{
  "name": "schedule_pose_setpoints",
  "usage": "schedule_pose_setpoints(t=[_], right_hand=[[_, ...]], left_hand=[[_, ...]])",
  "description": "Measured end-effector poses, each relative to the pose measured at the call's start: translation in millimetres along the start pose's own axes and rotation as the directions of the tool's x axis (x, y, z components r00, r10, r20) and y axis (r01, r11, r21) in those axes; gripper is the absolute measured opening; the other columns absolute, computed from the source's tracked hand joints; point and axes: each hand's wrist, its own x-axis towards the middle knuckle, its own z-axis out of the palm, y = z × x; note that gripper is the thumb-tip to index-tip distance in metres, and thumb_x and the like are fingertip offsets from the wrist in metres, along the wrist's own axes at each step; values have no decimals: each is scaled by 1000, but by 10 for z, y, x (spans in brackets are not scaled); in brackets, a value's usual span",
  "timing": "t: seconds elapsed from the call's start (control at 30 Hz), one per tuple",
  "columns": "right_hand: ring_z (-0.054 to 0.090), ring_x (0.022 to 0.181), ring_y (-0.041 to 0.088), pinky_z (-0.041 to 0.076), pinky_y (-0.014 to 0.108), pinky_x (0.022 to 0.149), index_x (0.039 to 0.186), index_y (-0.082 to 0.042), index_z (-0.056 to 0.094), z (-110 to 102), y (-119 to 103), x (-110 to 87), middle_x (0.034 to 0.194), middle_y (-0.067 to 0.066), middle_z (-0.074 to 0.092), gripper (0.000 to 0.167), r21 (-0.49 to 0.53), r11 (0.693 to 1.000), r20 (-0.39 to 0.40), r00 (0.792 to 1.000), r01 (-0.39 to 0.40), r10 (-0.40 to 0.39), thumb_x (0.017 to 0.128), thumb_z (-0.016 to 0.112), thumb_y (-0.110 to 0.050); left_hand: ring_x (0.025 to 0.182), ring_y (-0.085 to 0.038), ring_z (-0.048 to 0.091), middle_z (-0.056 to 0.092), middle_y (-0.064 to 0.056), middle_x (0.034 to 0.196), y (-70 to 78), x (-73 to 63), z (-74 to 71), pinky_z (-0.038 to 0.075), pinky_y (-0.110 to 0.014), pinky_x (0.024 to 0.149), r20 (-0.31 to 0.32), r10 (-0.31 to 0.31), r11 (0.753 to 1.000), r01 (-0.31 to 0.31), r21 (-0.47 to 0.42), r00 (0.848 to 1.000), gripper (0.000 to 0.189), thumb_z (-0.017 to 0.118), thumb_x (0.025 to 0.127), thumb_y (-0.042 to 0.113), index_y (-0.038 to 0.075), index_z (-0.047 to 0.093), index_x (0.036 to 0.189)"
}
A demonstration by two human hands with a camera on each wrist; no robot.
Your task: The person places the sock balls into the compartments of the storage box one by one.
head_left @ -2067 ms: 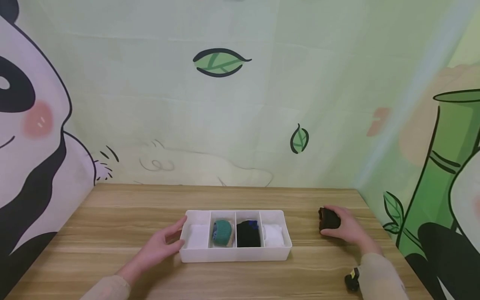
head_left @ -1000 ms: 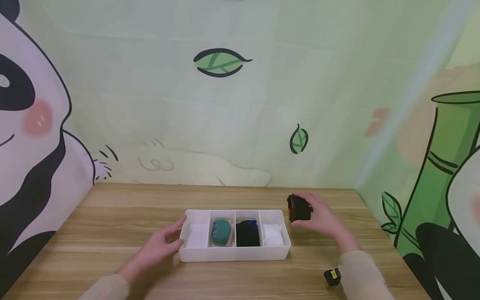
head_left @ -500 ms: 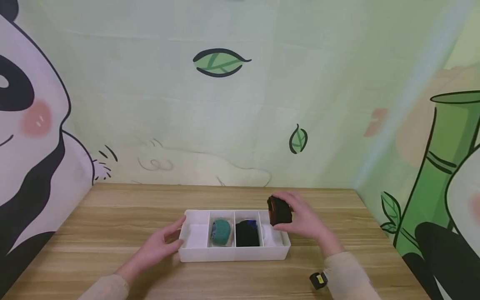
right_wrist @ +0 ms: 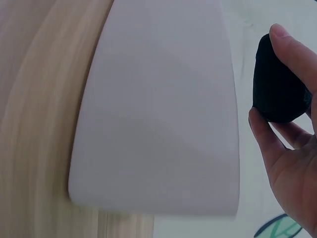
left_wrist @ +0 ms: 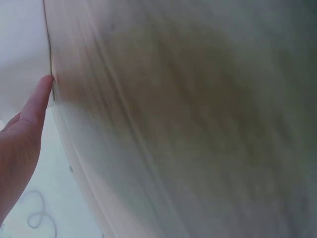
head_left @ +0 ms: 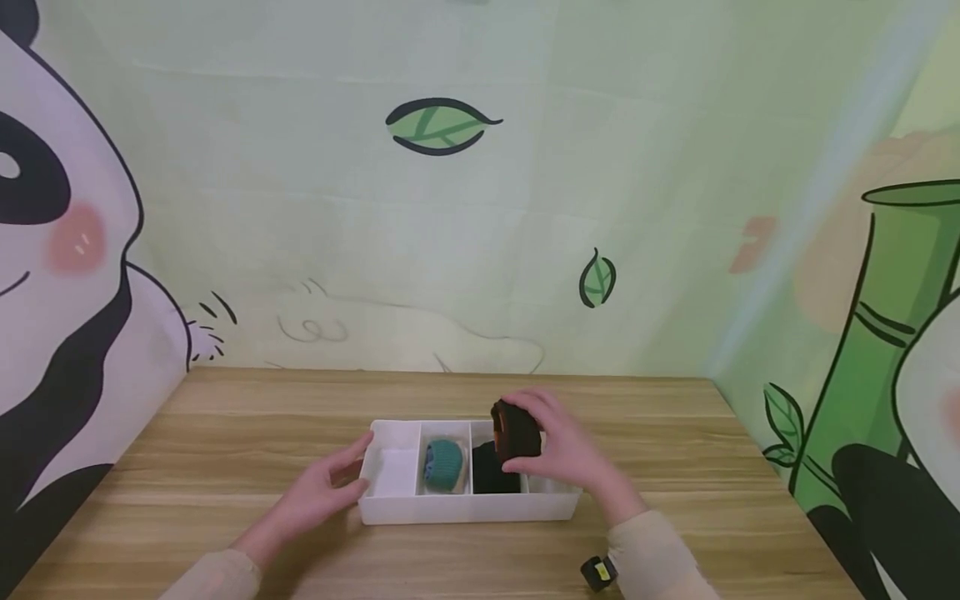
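My right hand (head_left: 558, 446) grips a black rolled-up sock (head_left: 517, 433) with orange-red showing at its left end, thumb on the near side and fingers on the far side. It is raised above the third compartment of a white divided box (head_left: 468, 510). In the right wrist view the same rolled sock (right_wrist: 277, 84) is pinched beside the box wall (right_wrist: 153, 114). My left hand (head_left: 322, 487) touches the box's left end with extended fingers. A teal rolled sock (head_left: 444, 465) sits in the second compartment, and a black rolled sock (head_left: 491, 471), partly hidden, in the third.
The leftmost compartment (head_left: 395, 467) shows a bare floor. My right hand covers most of the rightmost one. A small black device with a yellow label (head_left: 598, 573) is by the right sleeve. The wooden table (head_left: 300, 408) ends at a printed wall cloth (head_left: 465, 250).
My right hand has carried the black rolled sock leftward from the table's right side to above the box, now covering the white item in the rightmost compartment. The left hand has stayed put.
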Motion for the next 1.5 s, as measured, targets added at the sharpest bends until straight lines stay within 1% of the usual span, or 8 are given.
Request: schedule_pose_setpoints(t=[0.17, 0.43, 0.6, 0.73, 0.9, 1.17, 1.37, 1.5], right_hand=[[51, 119, 28, 48, 52, 96, 141, -15, 52, 113, -116, 55, 138, 9, 48, 83, 30, 999, 9, 1000, -12, 12, 69, 93, -27], [51, 119, 23, 49, 47, 95, 140, -18, 52, 332, -226, 148, 137, 5, 48, 82, 52, 999, 28, 1000, -12, 11, 69, 92, -29], [51, 119, 24, 49, 46, 95, 141, -19, 52, 473, -338, 211, 138, 6, 47, 84, 78, 996, 47, 998, -32, 29, 69, 93, -30], [51, 120, 23, 48, 45, 97, 140, -20, 52, 590, -434, 269, 138, 6, 47, 84, 73, 997, 37, 999, -23, 21, 67, 93, -31], [52, 120, 22, 48, 42, 97, 140, -20, 52, 746, -541, 341, 138, 5, 48, 85, 28, 1000, 23, 1000, -14, 13, 67, 93, -33], [54, 117, 22, 50, 39, 96, 142, -22, 50, 966, -659, 451, 136, 4, 48, 84, -59, 998, 28, 999, -19, 21, 70, 91, -39], [53, 116, 21, 49, 36, 96, 141, -21, 51, 1082, -731, 529, 134, 4, 50, 84, -97, 995, 14, 1000, -15, 16, 70, 89, -43], [54, 116, 21, 49, 36, 97, 140, -21, 52, 1156, -763, 588, 132, 5, 52, 83, -119, 993, 1, 1000, -8, 9, 69, 89, -45]], left_hand=[[129, -45, 48, 35, -25, 152, 4, 3, 1, 35, -57, 107, -3, -7, 1000, 7, 5, 1000, 68, 67, 95, 14, 2, 34, 152], [127, -44, 50, 36, -26, 151, -12, 7, 3, 37, -56, 106, -6, -10, 1000, 10, 6, 1000, 66, 66, 94, 10, 2, 34, 152], [127, -45, 50, 35, -26, 152, -12, 5, -5, 38, -55, 105, -4, -10, 1000, 10, 1, 1000, 66, 66, 95, 11, 1, 34, 152], [127, -44, 50, 37, -26, 151, -5, 8, -10, 39, -54, 105, -6, -14, 1000, 14, 4, 1000, 67, 66, 94, 12, 2, 35, 152], [127, -44, 51, 36, -26, 151, -4, 7, -14, 40, -53, 104, 0, -11, 1000, 11, 5, 1000, 68, 67, 94, 15, 3, 34, 153], [126, -44, 51, 37, -28, 150, 29, -9, -11, 41, -52, 104, 4, -4, 1000, 4, -12, 1000, 66, 65, 95, 10, 2, 34, 152], [124, -41, 54, 39, -29, 149, 35, -5, -23, 45, -43, 102, 5, 13, 1000, -13, -4, 1000, 66, 66, 95, 11, 2, 34, 152], [124, -41, 54, 38, -29, 149, 29, -5, -25, 46, -40, 101, 11, 28, 999, -28, -24, 1000, 66, 65, 95, 11, 0, 34, 152]])
